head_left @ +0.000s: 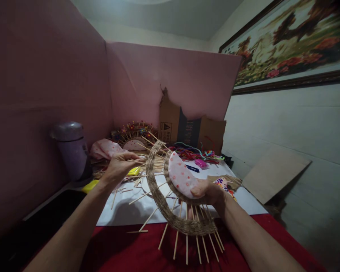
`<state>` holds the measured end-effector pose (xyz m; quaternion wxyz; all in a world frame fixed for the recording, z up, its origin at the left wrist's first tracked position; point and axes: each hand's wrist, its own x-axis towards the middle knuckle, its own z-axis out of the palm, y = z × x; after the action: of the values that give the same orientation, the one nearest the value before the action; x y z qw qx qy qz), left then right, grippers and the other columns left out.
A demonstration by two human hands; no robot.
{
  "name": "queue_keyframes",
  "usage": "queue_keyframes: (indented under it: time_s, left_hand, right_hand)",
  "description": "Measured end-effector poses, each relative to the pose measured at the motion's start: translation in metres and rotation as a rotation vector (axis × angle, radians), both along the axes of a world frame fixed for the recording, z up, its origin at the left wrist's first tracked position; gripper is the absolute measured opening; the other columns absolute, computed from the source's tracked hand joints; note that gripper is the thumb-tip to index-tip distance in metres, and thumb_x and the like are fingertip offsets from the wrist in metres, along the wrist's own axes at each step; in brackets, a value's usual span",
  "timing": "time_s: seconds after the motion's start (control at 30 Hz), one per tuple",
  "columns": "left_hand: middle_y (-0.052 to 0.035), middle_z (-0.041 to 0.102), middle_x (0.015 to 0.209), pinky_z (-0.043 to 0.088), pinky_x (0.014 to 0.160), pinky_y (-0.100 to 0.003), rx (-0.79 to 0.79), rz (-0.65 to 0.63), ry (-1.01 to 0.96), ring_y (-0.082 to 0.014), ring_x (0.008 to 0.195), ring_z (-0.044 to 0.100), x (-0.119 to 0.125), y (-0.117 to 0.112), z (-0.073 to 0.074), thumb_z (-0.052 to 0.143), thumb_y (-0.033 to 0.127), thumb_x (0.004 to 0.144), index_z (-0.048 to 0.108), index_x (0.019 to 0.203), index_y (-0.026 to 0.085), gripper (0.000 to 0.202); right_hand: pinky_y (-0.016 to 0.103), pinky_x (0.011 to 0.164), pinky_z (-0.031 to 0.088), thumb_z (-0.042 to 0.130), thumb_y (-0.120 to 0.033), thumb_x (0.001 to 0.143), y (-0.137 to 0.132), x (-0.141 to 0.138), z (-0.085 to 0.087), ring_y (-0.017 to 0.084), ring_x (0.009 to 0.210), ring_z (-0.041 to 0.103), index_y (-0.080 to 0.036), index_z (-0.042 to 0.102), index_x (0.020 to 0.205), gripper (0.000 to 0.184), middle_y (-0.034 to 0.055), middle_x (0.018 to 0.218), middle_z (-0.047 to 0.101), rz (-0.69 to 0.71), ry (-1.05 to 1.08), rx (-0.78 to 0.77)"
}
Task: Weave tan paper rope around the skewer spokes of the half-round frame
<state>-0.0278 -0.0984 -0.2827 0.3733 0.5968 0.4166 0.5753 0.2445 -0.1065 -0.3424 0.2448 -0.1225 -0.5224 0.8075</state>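
Note:
My right hand [208, 192] grips a half-round woven piece [170, 213], its thumb pressed on the white cloth centre [180, 173] with red dots. Two bands of twisted brown cord curve around that cloth, and thin wooden sticks fan out through them. At the left side of the piece, my left hand [120, 162] is closed in a pinch on one thin wooden stick [137, 161]. The piece is held tilted above the table.
Loose sticks [121, 190] and a yellow item [134, 171] lie at left. Behind stand a finished-looking flowered fan [134, 136], torn cardboard [170, 121] and coloured pipe cleaners [184, 152]. A dark blue cutter [192, 169], a pink packet [201, 163] and a lidded bin [72, 155] are also there.

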Motion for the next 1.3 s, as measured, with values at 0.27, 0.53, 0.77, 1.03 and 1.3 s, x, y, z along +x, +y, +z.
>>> queue_keyframes:
  time_s: [0.27,0.53,0.77,1.03,1.3]
  left_hand:
    - [0.008,0.038,0.04,0.015,0.036,-0.018,-0.128,-0.104,-0.124,-0.002,0.037,0.026,-0.004,0.003,-0.002,0.077,0.025,0.055,0.054,0.046,0.013,0.027]
    - [0.0067,0.037,0.046,0.025,0.036,-0.017,-0.422,-0.337,-0.349,-0.0042,0.037,0.031,-0.017,0.001,-0.007,0.068,0.019,0.062,0.05,0.057,0.016,0.019]
    - [0.0063,0.035,0.043,0.03,0.035,-0.018,-0.61,-0.391,-0.431,-0.0055,0.036,0.034,-0.023,0.005,-0.009,0.066,0.022,0.067,0.049,0.053,0.016,0.023]
    - [0.0061,0.036,0.044,0.033,0.036,-0.019,-0.613,-0.45,-0.472,-0.0062,0.037,0.035,-0.024,0.003,-0.003,0.063,0.025,0.071,0.054,0.058,0.015,0.018]
    - [-0.0037,0.06,0.063,0.044,0.046,-0.026,-0.572,-0.284,-0.345,-0.0117,0.048,0.051,-0.028,-0.005,0.006,0.063,0.035,0.069,0.063,0.067,0.014,0.02]
  right_hand:
    - [0.023,0.075,0.048,0.074,-0.019,0.052,0.004,0.0,-0.008,0.014,0.079,0.06,-0.009,0.054,0.109,0.061,0.0084,0.09,0.065,-0.016,-0.019,0.021]
    - [0.028,0.072,0.049,0.073,-0.019,0.051,0.001,-0.001,-0.007,0.019,0.085,0.061,-0.009,0.051,0.113,0.066,0.0116,0.097,0.065,0.012,-0.115,0.02]
    - [0.022,0.061,0.048,0.072,-0.016,0.048,-0.001,-0.002,-0.006,0.014,0.069,0.061,-0.008,0.056,0.108,0.062,0.0108,0.09,0.067,-0.034,-0.183,0.028]
    - [0.024,0.066,0.049,0.07,-0.014,0.046,0.0,-0.002,-0.004,0.019,0.083,0.062,-0.01,0.056,0.109,0.065,0.0114,0.097,0.066,-0.047,-0.205,0.011]
    - [0.021,0.06,0.046,0.071,-0.014,0.046,0.0,-0.002,-0.004,0.016,0.076,0.061,-0.01,0.056,0.109,0.065,0.0104,0.094,0.067,-0.077,-0.211,0.007]
